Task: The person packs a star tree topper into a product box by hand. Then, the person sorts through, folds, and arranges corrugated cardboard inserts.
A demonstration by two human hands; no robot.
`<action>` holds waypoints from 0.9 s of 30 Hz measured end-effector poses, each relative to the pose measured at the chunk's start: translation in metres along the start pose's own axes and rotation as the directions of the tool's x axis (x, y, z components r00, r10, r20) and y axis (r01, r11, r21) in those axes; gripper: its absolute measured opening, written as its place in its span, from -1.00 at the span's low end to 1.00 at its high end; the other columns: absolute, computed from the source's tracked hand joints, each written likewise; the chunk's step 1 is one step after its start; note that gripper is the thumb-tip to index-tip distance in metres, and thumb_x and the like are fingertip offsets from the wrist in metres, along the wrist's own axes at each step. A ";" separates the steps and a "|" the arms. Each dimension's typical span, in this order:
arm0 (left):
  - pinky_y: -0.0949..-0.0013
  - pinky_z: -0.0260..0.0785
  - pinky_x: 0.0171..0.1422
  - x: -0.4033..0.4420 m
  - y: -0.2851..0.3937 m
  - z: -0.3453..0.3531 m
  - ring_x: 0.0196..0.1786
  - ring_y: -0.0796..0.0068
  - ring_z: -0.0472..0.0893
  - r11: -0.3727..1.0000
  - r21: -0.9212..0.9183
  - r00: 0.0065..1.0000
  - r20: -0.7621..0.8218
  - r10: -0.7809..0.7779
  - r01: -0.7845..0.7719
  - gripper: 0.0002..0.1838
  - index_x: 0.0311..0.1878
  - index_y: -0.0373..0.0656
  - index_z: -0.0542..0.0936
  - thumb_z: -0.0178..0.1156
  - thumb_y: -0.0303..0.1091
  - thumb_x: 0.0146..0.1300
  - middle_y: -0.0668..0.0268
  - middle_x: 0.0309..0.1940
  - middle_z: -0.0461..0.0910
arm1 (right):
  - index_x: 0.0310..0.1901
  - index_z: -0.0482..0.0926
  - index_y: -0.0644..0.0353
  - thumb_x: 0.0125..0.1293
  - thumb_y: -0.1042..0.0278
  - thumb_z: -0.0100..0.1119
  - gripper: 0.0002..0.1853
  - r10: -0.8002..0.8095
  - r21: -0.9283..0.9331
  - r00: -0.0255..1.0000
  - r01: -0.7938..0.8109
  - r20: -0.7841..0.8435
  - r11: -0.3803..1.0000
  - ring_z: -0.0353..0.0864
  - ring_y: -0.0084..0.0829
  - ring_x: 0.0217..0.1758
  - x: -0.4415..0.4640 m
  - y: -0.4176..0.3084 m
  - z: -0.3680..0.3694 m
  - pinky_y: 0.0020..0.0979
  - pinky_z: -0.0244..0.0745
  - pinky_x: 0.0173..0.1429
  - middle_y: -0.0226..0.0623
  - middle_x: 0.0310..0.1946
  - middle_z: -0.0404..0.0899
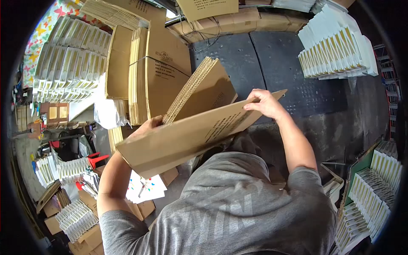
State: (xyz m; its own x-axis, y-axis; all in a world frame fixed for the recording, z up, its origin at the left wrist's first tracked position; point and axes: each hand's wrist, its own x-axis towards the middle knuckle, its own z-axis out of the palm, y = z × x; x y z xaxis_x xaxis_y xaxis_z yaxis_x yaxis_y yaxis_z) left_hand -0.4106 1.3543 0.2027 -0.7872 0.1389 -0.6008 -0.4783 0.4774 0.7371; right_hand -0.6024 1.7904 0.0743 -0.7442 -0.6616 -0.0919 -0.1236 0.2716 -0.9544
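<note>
A flattened cardboard box (182, 142) with printed lettering is held tilted in front of my body. My right hand (265, 104) pinches its upper edge near the right end, thumb on the printed face. At the left end, my left hand (148, 126) is closed at the upper edge, its fingers partly hidden behind the board. Just beyond that hand stands a leaning stack of flattened cardboard boxes (204, 91), its layered edges facing left. Whether my left fingertips also touch this stack, I cannot tell.
A strapped bundle of flat boxes (168, 80) stands at the left. White packets with gold strips (335, 53) are piled at the back right, others (70, 63) at the far left. Dark panels (272, 59) cover the surface ahead. A red object (97, 159) sits lower left.
</note>
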 end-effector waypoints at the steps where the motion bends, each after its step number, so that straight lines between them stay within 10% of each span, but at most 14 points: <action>1: 0.16 0.51 0.33 -0.009 0.016 0.002 0.18 0.14 0.70 0.985 -0.135 0.994 -0.032 0.100 -0.103 -0.36 0.40 -0.26 0.56 0.24 0.07 0.50 0.04 0.25 0.70 | -0.29 0.73 0.15 0.13 0.44 0.63 -0.80 0.053 0.104 0.999 -0.053 -0.001 0.993 0.61 -0.52 -0.34 0.005 0.001 -0.004 -0.40 0.53 -0.09 -0.47 -0.36 0.73; 3: 0.19 0.52 0.32 -0.022 0.010 0.001 0.17 0.15 0.70 0.944 -0.260 0.980 -0.068 0.189 -0.201 -0.36 0.39 -0.27 0.58 0.25 0.06 0.49 0.05 0.25 0.70 | -0.29 0.73 0.17 0.13 0.46 0.63 -0.81 0.111 0.215 0.994 -0.108 -0.001 0.971 0.61 -0.52 -0.37 0.012 0.006 -0.005 -0.42 0.55 -0.14 -0.46 -0.37 0.74; 7: 0.23 0.39 0.44 -0.047 -0.077 -0.040 0.28 0.37 0.56 0.817 -0.466 0.884 -0.140 -0.446 0.339 -0.48 0.56 -0.06 0.41 0.05 -0.07 0.67 0.29 0.28 0.58 | -0.28 0.72 0.17 0.20 0.51 0.56 -0.86 0.196 0.435 0.977 -0.214 0.087 0.874 0.63 -0.56 -0.22 0.027 0.035 0.010 -0.47 0.53 -0.05 -0.47 -0.33 0.73; 12: 0.21 0.56 0.25 0.015 -0.002 0.014 0.14 0.14 0.74 0.908 0.243 0.940 -0.069 -0.335 0.341 -0.40 0.35 -0.26 0.63 0.29 0.02 0.45 0.03 0.15 0.75 | -0.25 0.72 0.15 0.15 0.56 0.52 -0.83 0.329 0.311 0.944 -0.317 0.015 0.896 0.64 -0.51 -0.23 0.044 0.097 0.059 -0.41 0.57 -0.04 -0.42 -0.33 0.73; 17: 0.21 0.55 0.17 0.017 0.003 0.025 -0.01 0.22 0.74 0.854 0.478 0.974 -0.185 -0.130 0.204 -0.40 0.39 -0.29 0.57 0.40 -0.16 0.41 0.05 0.01 0.79 | -0.04 0.73 0.07 0.09 0.44 0.49 -0.66 0.091 -0.253 0.996 -0.090 -0.006 0.963 0.73 -0.14 -0.09 0.039 0.049 0.121 -0.21 0.64 0.12 -0.25 -0.11 0.80; 22: 0.20 0.56 0.15 0.012 -0.008 0.044 -0.04 0.18 0.76 0.849 0.458 0.934 -0.343 -0.103 0.262 -0.46 0.31 -0.29 0.62 0.43 -0.18 0.38 0.02 -0.04 0.79 | -0.06 0.74 0.16 0.09 0.46 0.53 -0.67 -0.271 -0.111 0.932 0.304 0.243 0.946 0.70 -0.16 -0.10 0.033 -0.047 0.142 -0.16 0.62 0.07 -0.24 -0.14 0.78; 27: 0.19 0.57 0.06 0.010 0.001 0.034 -0.13 0.16 0.75 0.898 0.413 0.974 -0.219 -0.065 0.152 -0.53 0.21 -0.31 0.67 0.43 -0.16 0.39 0.06 -0.09 0.80 | -0.19 0.72 0.23 0.13 0.48 0.52 -0.79 -0.214 -0.132 0.869 0.301 0.447 0.945 0.70 -0.10 -0.21 0.031 -0.065 0.176 -0.17 0.60 -0.02 -0.20 -0.27 0.75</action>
State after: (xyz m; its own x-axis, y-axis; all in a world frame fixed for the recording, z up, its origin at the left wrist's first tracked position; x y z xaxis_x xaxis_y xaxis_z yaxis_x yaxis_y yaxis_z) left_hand -0.4052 1.3852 0.1868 -0.8207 -0.0853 -0.5649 -0.3888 0.8080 0.4428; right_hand -0.5020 1.6289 0.0839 -0.3267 -0.9451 -0.0023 -0.4268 0.1497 -0.8919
